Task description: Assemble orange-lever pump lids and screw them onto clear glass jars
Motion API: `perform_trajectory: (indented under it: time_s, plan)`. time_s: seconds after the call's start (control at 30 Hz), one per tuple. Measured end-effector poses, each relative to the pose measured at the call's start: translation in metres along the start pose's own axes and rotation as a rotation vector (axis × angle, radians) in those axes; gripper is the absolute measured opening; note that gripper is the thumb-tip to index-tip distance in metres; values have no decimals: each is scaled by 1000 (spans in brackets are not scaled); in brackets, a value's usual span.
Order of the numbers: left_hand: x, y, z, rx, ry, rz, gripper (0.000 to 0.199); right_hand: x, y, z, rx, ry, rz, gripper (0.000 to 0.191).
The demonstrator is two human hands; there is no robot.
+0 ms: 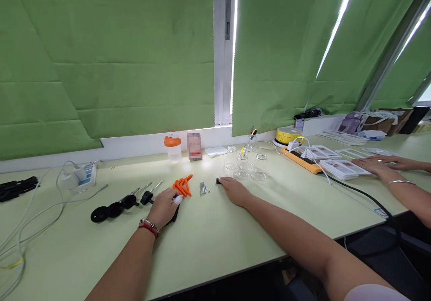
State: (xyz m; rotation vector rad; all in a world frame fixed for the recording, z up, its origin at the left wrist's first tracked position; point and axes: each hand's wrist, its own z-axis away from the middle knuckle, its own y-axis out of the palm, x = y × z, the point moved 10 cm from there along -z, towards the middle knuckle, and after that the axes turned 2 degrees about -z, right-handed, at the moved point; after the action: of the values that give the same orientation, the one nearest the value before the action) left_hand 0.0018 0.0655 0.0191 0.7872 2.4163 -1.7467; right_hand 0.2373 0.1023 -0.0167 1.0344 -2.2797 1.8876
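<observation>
My left hand [164, 207] rests over black parts beside several orange plastic pieces [182, 186]; its fingers curl down and what they grip is too hidden to name. Just left of it lie a black-based metal rod [147, 197] and more black round parts with rods [115, 209]. Near the middle, my right hand [235, 190] lies low on the table, its fingertips closed at a small black piece [218, 181]. Between my hands are several silver screws [202, 188] and a tiny metal bit [208, 192].
Upturned glasses [242, 168] stand behind my right hand. An orange-lidded cup [173, 149] is by the wall. White cables and a power strip [88, 177] lie left; an orange power strip [305, 161] lies right. Another person's hands [373, 164] touch white trays [343, 168].
</observation>
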Motion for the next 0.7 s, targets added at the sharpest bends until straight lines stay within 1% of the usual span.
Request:
perform_trajectory:
  time_s: [0.07, 0.13, 0.2, 0.27, 0.33, 0.37, 0.43, 0.5, 0.53, 0.63, 0.7]
  plan:
    - [-7, -8, 0, -54, 19, -20, 18, 9, -3, 14, 1, -22, -51, 43]
    - [-20, -14, 1, -96, 51, -35, 17, 23, -5, 28, 6, -67, -111, 44]
    - [-39, -16, 4, -119, 117, -40, 16, 41, -2, 39, 18, -124, -139, 44]
    - [-67, -15, 9, -121, 247, -43, 16, 60, 2, 47, 35, -183, -165, 46]
    - [-90, -7, 15, -68, 346, -54, 16, 79, 8, 52, 52, -240, -192, 48]
    - [-97, -2, 17, -31, 374, -61, 17, 87, 10, 53, 54, -263, -208, 48]
    - [-104, 7, 19, 42, 386, -62, 18, 97, 14, 52, 54, -297, -260, 49]
    - [-101, 13, 20, 95, 364, -53, 23, 98, 16, 47, 35, -292, -346, 51]
    - [-98, 15, 20, 114, 350, -47, 26, 94, 15, 43, 14, -258, -405, 51]
    - [-87, 21, 19, 155, 318, -30, 32, 68, 16, 31, -58, -82, -608, 43]
    - [-83, 24, 19, 175, 316, -10, 27, 54, 19, 26, -64, 18, -707, 35]
